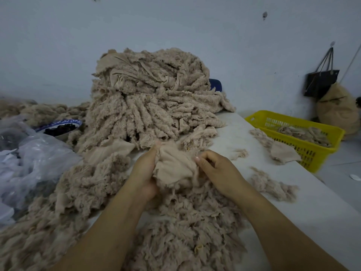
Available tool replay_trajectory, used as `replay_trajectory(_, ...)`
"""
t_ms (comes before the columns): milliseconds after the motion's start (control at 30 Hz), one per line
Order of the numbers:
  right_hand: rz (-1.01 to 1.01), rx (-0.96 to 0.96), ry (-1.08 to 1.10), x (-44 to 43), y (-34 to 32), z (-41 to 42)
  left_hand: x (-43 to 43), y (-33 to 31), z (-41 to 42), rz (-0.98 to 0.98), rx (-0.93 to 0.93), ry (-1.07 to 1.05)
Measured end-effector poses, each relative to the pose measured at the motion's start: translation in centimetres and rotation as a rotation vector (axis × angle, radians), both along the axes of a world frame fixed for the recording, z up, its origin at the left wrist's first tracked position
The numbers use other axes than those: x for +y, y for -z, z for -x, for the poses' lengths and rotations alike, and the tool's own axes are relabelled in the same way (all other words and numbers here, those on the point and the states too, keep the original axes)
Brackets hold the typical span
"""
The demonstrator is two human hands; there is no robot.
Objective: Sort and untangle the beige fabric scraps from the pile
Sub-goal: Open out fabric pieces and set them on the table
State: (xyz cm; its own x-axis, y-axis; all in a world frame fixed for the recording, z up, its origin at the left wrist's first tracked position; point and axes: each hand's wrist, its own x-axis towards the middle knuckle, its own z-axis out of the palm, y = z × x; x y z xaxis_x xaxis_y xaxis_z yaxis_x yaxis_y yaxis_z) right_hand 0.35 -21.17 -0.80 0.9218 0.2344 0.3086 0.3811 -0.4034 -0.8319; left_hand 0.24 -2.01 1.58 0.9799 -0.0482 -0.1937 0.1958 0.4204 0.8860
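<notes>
A crumpled beige scrap [173, 169] is held up between both hands, just above the counter [304, 212] and directly in front of the big pile [148, 98]. The left grip [144, 173] is closed on the scrap's left side, with the fingers curled round the cloth and partly hidden by it. The right grip [216, 171] is closed on the scrap's right edge, which is pinched between thumb and curled fingers. The scrap's lower frayed edge touches the loose scraps [185, 231] spread on the counter below the forearms.

The pile is stacked high at the back of the counter, against the wall; frayed strips hang down its front. More beige scraps are spread to the left [84, 184] and along the far left [45, 112]. Small tufts [271, 184] lie apart on the bare counter to the right.

A yellow basket [320, 151] is seen off the counter's right edge, with some beige pieces [304, 133] in it; one flat piece [285, 151] lies at the counter edge against the basket. A blue-and-white bowl [77, 122] holding something dark is seen left of the pile, beside a clear plastic bag [35, 157]. A dark bag [321, 83] hangs on the wall at right, above a beige sack [336, 112].
</notes>
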Motion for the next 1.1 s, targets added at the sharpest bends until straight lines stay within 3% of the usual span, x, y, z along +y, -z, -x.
replay_trajectory(167,-0.249,0.088,-0.025,0.3,0.2,-0.1,0.5,0.0,-0.1,0.098,-0.012,0.019)
replay_trajectory(333,-0.034,0.091,-0.094,1.1,0.7,0.1,-0.5,0.0,0.3,0.096,-0.005,0.134)
replay_trajectory(500,-0.097,-0.02,0.012,1.0,0.4,-0.2,-0.4,0.1,0.3,0.116,-0.019,0.188)
replay_trajectory(633,-0.098,0.032,-0.018,0.9,0.2,-0.1,-0.7,0.2,0.4,0.095,-0.061,0.241)
replay_trajectory(767,-0.003,0.018,-0.008,1.2,1.1,-0.6,-0.8,0.4,0.3,0.01,-0.059,0.229)
replay_trajectory(900,-0.07,-0.025,0.072,0.9,0.9,-0.8,-0.5,0.7,0.0,-0.35,-0.15,0.165)
replay_trajectory(1100,-0.113,-0.018,0.156,0.6,0.6,-0.8,-1.4,1.0,0.8,-0.548,-0.209,0.305)
